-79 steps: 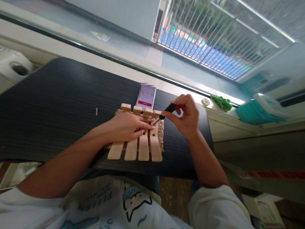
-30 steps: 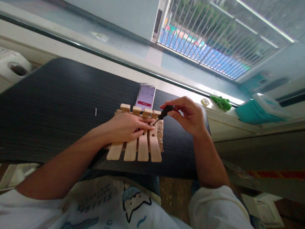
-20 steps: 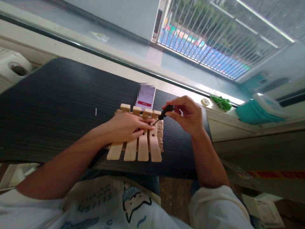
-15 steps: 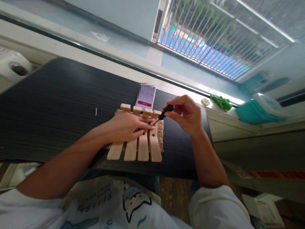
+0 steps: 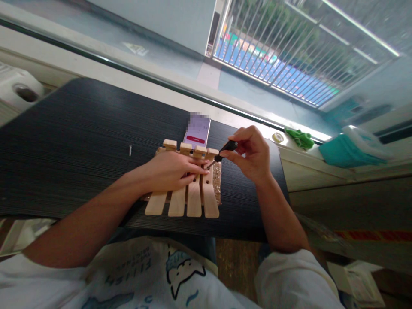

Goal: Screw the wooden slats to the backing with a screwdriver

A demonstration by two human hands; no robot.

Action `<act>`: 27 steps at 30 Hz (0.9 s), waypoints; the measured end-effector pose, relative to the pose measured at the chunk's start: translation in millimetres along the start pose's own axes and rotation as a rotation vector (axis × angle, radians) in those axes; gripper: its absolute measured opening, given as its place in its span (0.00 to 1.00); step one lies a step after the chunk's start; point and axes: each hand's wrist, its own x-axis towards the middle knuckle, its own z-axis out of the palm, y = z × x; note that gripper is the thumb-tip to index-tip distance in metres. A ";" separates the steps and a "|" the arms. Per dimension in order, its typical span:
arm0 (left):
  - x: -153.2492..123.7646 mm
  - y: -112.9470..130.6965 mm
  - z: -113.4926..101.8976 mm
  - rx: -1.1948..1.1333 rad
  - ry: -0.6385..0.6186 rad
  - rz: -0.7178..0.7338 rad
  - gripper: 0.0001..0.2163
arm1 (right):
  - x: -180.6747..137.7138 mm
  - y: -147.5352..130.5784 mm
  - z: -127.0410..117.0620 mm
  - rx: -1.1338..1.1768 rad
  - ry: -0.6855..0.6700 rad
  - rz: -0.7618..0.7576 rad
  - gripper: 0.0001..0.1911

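My right hand (image 5: 252,154) is closed round the black handle of a screwdriver (image 5: 227,149). Its thin shaft slants down to the left, and the tip meets the rightmost wooden slat near a hole. My left hand (image 5: 174,171) lies flat with fingers stretched across the wooden slats (image 5: 193,201), fingertips either side of the screwdriver tip. Several pale slats with blocks at their far ends stand side by side on a piece of bubble wrap (image 5: 216,184). Dark holes show in the two right slats. Whether a screw sits under the tip is hidden.
A single screw (image 5: 130,150) lies on the black table (image 5: 80,128) to the left. A phone (image 5: 198,128) with a lit screen lies behind the slats. On the sill at right are a tape roll (image 5: 277,137), a green cloth (image 5: 300,138) and a teal box (image 5: 344,150).
My right hand has turned slightly on the screwdriver handle, its fingers shifting a little. My left hand and the slats stay in place.
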 end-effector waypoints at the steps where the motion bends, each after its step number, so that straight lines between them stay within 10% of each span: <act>1: 0.0 -0.1 0.0 0.003 0.001 0.002 0.21 | -0.1 0.2 0.5 0.001 0.007 -0.007 0.19; 27: 0.1 1.1 -1.4 0.011 -0.005 -0.004 0.22 | -5.2 0.6 8.6 -0.054 0.110 -0.033 0.19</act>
